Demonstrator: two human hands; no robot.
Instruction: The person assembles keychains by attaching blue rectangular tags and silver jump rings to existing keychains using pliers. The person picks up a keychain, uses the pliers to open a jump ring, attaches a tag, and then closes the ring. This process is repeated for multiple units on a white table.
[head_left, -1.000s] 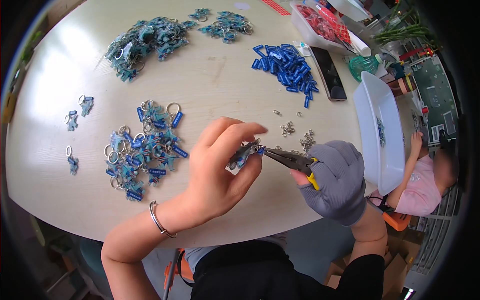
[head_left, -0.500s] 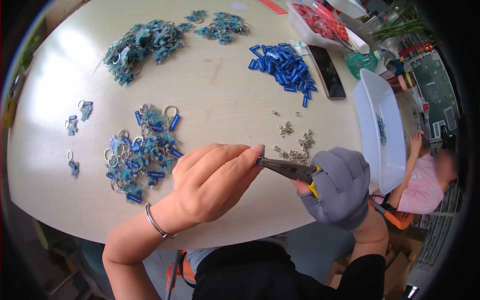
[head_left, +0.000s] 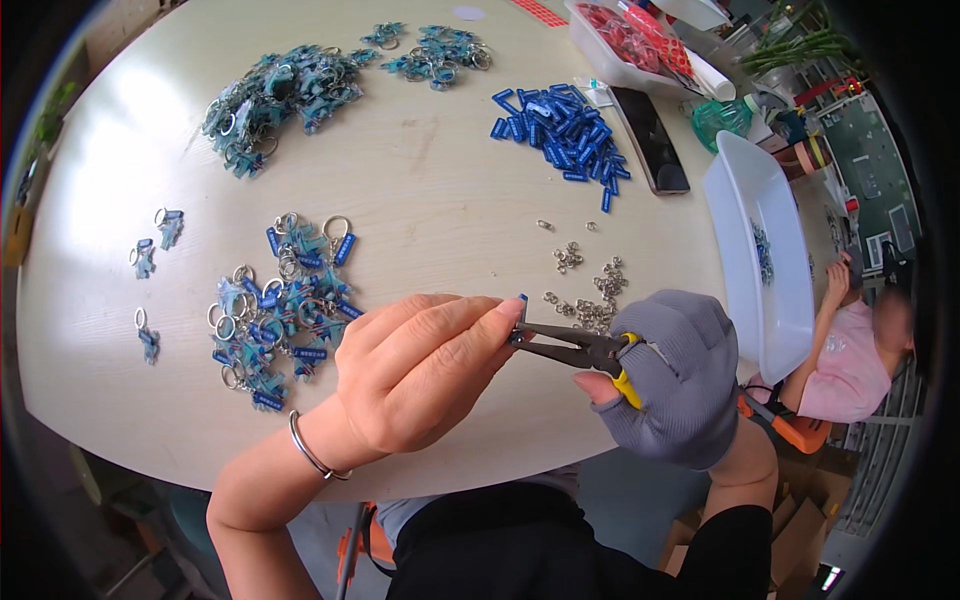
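My left hand (head_left: pixel 425 370), bare with a silver bangle (head_left: pixel 305 447) at the wrist, is closed in a pinch. A small blue tag (head_left: pixel 523 299) shows edge-on at its fingertips; the rest of it is hidden. My right hand (head_left: pixel 675 380), in a grey fingerless glove, grips long-nose pliers (head_left: pixel 590 350) with yellow handles. The plier jaws are parted, their tips right at my left fingertips. Left of my left hand lies a pile of assembled keychains (head_left: pixel 280 310) with blue tags and metal rings. Small metal clasps or links (head_left: pixel 595 305) are scattered beyond the pliers.
Farther off lie a heap of teal keychains (head_left: pixel 280 95) and a heap of blue tags (head_left: pixel 560 130). A phone (head_left: pixel 650 140), a white bin (head_left: pixel 735 260) and a tub of red packets (head_left: pixel 590 50) line the right. Another person (head_left: pixel 860 350) sits at far right.
The plier jaws have parted from nearly closed. My right thumb has shifted on the handle. My left hand still pinches the tag, almost in place; the whole view has shifted slightly.
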